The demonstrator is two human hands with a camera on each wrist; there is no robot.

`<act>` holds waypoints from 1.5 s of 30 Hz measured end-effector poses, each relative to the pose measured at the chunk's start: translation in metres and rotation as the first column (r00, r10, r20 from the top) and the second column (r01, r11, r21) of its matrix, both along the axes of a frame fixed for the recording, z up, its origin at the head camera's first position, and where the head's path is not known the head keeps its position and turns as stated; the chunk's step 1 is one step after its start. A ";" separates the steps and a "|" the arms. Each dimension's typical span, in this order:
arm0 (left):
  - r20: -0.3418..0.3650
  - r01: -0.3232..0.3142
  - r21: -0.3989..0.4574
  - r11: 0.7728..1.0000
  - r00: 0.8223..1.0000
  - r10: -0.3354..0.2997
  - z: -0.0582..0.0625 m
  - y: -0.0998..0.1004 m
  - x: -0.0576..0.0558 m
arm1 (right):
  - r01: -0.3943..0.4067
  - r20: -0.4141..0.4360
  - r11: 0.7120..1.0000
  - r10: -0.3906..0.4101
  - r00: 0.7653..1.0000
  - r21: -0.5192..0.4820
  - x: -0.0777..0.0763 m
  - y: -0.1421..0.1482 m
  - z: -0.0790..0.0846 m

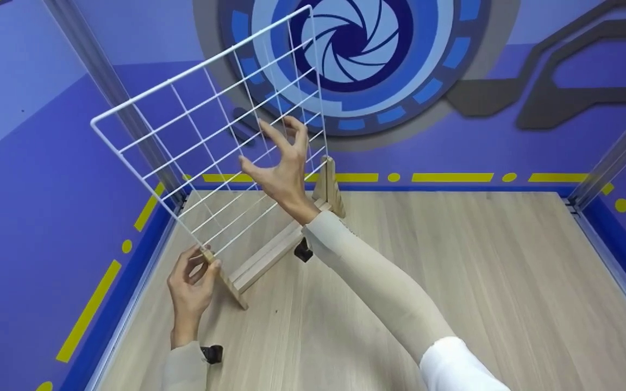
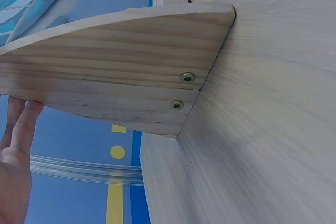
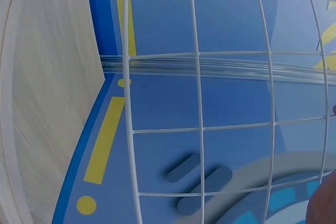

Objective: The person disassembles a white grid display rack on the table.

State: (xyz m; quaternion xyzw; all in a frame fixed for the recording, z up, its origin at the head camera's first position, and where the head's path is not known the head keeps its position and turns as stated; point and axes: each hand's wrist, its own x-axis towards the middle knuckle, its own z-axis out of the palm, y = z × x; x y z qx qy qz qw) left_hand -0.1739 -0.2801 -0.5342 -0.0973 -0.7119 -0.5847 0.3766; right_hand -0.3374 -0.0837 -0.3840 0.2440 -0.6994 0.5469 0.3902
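White all over the grid (image 1: 188, 112), in a pattern of crossed lines. Pale tan on the stand (image 1: 270, 258), with brown grain stripes along the side panel (image 2: 121, 45). Dull metallic on 2 screws (image 2: 187, 78). Light beige across the table (image 1: 443, 271), streaked with faint grain. Violet-blue and paler blue blocks on the walls (image 1: 421, 160), trimmed with yellow dashes (image 1: 452, 177) and dots (image 1: 394, 177) above a deeper blue border. Navy, mid-blue and pale blue in the emblem (image 1: 348, 43), ringed and swirled, edged in grey. Silver-grey on the posts (image 1: 80, 43). Plain beige on the sleeves (image 1: 378, 282), then white higher up the right.
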 end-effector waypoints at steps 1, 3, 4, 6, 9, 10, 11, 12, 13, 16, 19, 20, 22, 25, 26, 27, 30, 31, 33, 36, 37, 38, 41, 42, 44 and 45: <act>-0.004 0.001 -0.003 1.000 1.000 -0.001 0.000 0.000 0.000 | 0.002 -0.002 1.000 -0.002 1.000 0.000 0.000 0.000 0.001; -0.013 -0.001 -0.017 1.000 1.000 0.001 0.000 0.001 -0.001 | 0.007 -0.006 1.000 -0.007 1.000 0.000 0.000 0.001 0.003; -0.016 -0.002 -0.023 1.000 1.000 0.002 0.000 0.001 -0.001 | 0.010 -0.007 1.000 -0.010 1.000 0.001 0.000 0.001 0.003; -0.016 -0.004 -0.029 1.000 1.000 0.004 0.000 0.002 -0.001 | 0.012 -0.008 1.000 -0.012 1.000 -0.001 0.000 0.002 0.004; -0.018 -0.004 -0.035 0.999 1.000 0.003 0.000 0.003 -0.002 | 0.019 -0.005 1.000 -0.019 1.000 -0.001 0.000 0.003 0.005; -0.019 -0.002 -0.033 0.999 1.000 0.001 0.000 0.003 -0.002 | 0.022 -0.006 1.000 -0.022 1.000 0.000 0.000 0.003 0.006; -0.020 -0.002 -0.034 0.999 1.000 0.001 0.001 0.004 -0.002 | 0.022 -0.010 1.000 -0.022 1.000 -0.001 0.000 0.003 0.006; -0.019 -0.001 -0.034 0.999 1.000 0.000 0.001 0.004 -0.002 | 0.024 -0.016 1.000 -0.024 1.000 0.000 0.001 0.003 0.006; -0.017 0.001 -0.031 1.000 1.000 -0.001 0.001 0.004 -0.003 | 0.024 -0.022 1.000 -0.024 0.999 -0.001 0.001 0.004 0.007; -0.009 -0.005 -0.027 1.000 1.000 0.004 0.002 0.004 -0.002 | 0.029 -0.041 1.000 -0.029 0.999 0.003 0.001 0.004 0.007; -0.002 -0.017 -0.026 1.000 1.000 0.017 0.001 0.004 -0.001 | 0.037 -0.057 0.999 -0.036 0.998 0.007 0.001 0.004 0.008; -0.001 -0.023 -0.028 0.999 1.000 0.023 0.001 0.004 -0.001 | 0.041 -0.061 0.999 -0.040 0.997 0.007 0.001 0.004 0.008; 0.006 -0.031 -0.024 0.999 1.000 0.031 0.001 0.004 0.001 | 0.043 -0.066 0.999 -0.043 0.997 0.006 0.001 0.004 0.008; 0.013 -0.040 -0.028 0.999 0.999 0.041 0.001 0.004 0.002 | 0.043 -0.055 0.999 -0.043 0.998 0.003 0.003 0.003 0.009; 0.016 -0.044 -0.028 0.999 0.999 0.044 0.001 0.003 0.003 | 0.043 -0.052 0.999 -0.042 0.998 0.002 0.003 0.003 0.009; 0.020 -0.044 -0.028 0.999 0.999 0.045 0.001 0.003 0.003 | 0.044 -0.046 0.999 -0.044 0.998 0.002 0.004 0.003 0.009; 0.033 -0.054 -0.043 0.998 0.998 0.056 0.001 0.002 0.005 | 0.053 -0.037 0.999 -0.053 0.998 0.000 0.006 0.004 0.008; 0.041 -0.056 -0.044 0.997 0.997 0.058 0.001 0.002 0.005 | 0.056 -0.036 0.998 -0.056 0.998 0.000 0.006 0.004 0.008; 0.049 -0.060 -0.049 0.997 0.997 0.062 0.002 0.002 0.005 | 0.067 -0.032 0.998 -0.067 0.997 0.000 0.006 0.005 0.006; 0.055 -0.060 -0.036 0.998 0.997 0.062 0.002 0.002 0.005 | 0.072 -0.028 0.997 -0.072 0.997 0.000 0.006 0.006 0.006; 0.053 -0.060 -0.034 0.998 0.997 0.062 0.003 0.002 0.004 | 0.075 -0.024 0.997 -0.075 0.997 0.001 0.006 0.006 0.006; 0.049 -0.059 -0.032 0.998 0.997 0.061 0.003 0.002 0.004 | 0.077 -0.023 0.997 -0.077 0.997 0.001 0.006 0.007 0.006; 0.046 -0.056 -0.037 0.998 0.997 0.057 0.003 0.003 0.004 | 0.077 -0.018 0.997 -0.077 0.997 0.001 0.006 0.008 0.006; 0.039 -0.054 -0.045 0.997 0.998 0.056 0.004 0.003 0.005 | 0.077 -0.017 0.997 -0.077 0.997 0.000 0.006 0.009 0.006; 0.025 -0.051 -0.057 0.997 0.998 0.053 0.004 0.003 0.004 | 0.076 -0.019 0.997 -0.076 0.997 0.001 0.006 0.010 0.007; 0.017 -0.050 -0.065 0.997 0.999 0.051 0.003 0.003 0.004 | 0.074 -0.020 0.997 -0.074 0.997 0.000 0.006 0.011 0.007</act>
